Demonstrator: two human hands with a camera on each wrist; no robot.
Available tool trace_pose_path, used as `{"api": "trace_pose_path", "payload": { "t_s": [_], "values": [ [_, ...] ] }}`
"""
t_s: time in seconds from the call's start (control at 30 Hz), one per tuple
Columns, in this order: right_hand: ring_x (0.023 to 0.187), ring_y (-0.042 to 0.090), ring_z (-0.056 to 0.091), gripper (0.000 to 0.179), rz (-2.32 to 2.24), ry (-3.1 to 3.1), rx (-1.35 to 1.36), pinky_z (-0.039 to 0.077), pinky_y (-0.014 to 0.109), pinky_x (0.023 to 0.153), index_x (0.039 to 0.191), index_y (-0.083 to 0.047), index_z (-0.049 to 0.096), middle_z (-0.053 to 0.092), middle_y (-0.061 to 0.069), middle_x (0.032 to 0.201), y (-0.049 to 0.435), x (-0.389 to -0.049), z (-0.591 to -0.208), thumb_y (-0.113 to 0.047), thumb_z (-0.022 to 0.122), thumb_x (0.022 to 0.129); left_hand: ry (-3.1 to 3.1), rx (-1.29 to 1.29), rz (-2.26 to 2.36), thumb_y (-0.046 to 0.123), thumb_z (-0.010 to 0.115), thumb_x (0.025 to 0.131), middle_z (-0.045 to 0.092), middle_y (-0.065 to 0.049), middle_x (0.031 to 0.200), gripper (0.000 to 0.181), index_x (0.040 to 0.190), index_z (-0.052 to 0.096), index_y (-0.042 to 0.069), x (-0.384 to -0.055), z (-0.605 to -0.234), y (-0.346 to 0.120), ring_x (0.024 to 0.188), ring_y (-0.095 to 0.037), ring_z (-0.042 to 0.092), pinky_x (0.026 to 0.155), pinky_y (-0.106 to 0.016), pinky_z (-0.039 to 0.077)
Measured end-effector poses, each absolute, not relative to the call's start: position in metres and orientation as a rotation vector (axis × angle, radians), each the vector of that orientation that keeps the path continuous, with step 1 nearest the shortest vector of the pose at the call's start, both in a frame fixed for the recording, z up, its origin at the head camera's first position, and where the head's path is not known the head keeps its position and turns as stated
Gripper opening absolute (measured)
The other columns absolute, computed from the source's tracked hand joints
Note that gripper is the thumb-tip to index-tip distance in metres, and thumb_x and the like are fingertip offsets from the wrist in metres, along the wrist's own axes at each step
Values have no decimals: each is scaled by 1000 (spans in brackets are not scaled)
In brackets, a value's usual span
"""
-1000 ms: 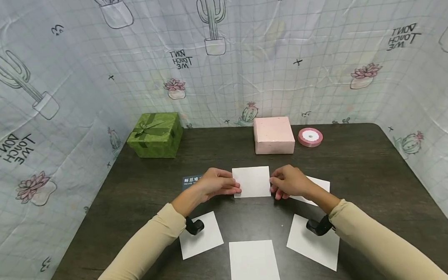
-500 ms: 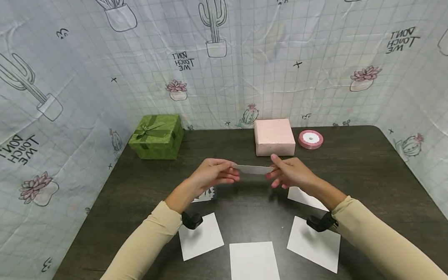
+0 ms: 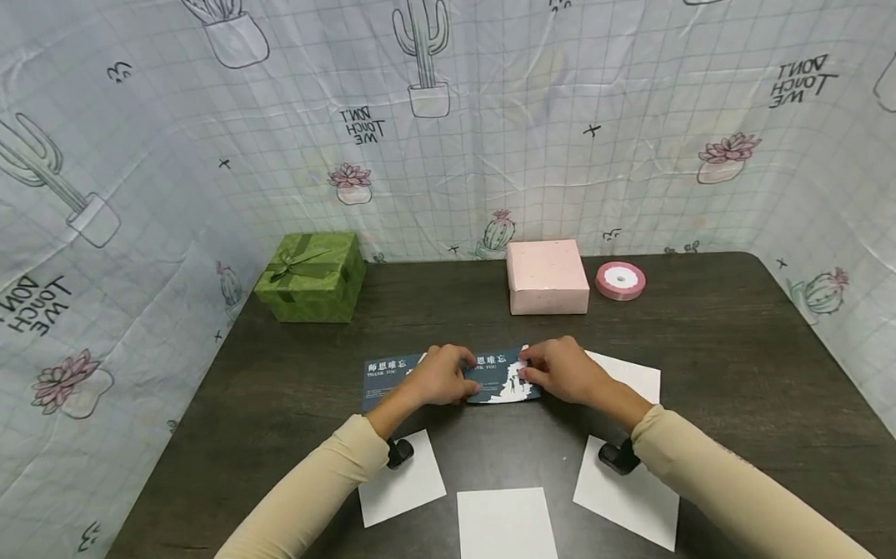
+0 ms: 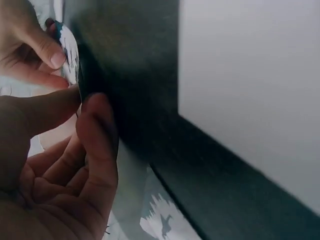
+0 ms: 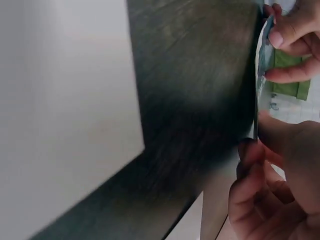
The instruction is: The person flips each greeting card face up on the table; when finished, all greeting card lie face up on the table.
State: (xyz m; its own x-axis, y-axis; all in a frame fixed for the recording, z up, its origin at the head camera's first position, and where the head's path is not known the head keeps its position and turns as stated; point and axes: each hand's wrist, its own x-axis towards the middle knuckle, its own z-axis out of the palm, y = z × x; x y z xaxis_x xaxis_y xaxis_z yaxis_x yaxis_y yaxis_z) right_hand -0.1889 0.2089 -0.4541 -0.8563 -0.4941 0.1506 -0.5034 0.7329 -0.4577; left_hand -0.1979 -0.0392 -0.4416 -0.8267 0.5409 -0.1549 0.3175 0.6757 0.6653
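The left hand (image 3: 441, 376) and right hand (image 3: 570, 370), fingers curled, pinch opposite ends of a blue "THANK YOU" card (image 3: 499, 381) over the tabletop (image 3: 434, 313).

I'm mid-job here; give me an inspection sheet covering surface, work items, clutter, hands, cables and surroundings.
Surface: dark wood-grain table.
Work items: held blue card, slightly bowed; second blue card to its left, partly hidden; four white cards on the table.
Clutter: green box with bow, pink box and ribbon roll, toward the far edge.
Left hand: pinches the held card's left end.
Right hand: pinches its right end.
Cables: nothing seen.
Surroundings: cactus-print cloth behind and at both sides.
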Motion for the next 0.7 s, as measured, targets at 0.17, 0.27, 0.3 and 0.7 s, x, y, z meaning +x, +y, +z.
{"api": "trace_pose_path", "payload": {
  "t_s": [0.17,0.27,0.3,0.7],
  "values": [
    [60,6,47,17,605,-2912,870,39,24,53,105,-9,77,55,-6,67,208,-189,-457,-18,73,91,2623,697,846,18,78,87,61,3,51,41,121,65,-1,-197,-444,-36,43,-7,57,49,-22,46],
    [64,7,48,18,570,-2907,868,40,25,56,105,-10,77,57,-5,72,212,-186,-457,-20,74,91,2633,715,831,20,78,87,60,4,50,40,120,66,0,-197,-444,-34,43,-8,57,48,-23,46],
    [64,7,48,20,591,-2913,853,41,26,56,107,-9,76,57,-5,71,214,-185,-456,-21,73,91,2632,726,837,19,78,87,59,4,50,39,119,66,0,-197,-444,-32,43,-8,56,48,-23,46],
    [79,18,66,58,897,-3032,516,52,33,66,124,1,65,69,19,110,289,-173,-409,-40,78,85,2535,807,986,22,77,87,67,0,82,35,115,69,2,-216,-411,11,72,-11,59,68,-25,49]
  ]
}}
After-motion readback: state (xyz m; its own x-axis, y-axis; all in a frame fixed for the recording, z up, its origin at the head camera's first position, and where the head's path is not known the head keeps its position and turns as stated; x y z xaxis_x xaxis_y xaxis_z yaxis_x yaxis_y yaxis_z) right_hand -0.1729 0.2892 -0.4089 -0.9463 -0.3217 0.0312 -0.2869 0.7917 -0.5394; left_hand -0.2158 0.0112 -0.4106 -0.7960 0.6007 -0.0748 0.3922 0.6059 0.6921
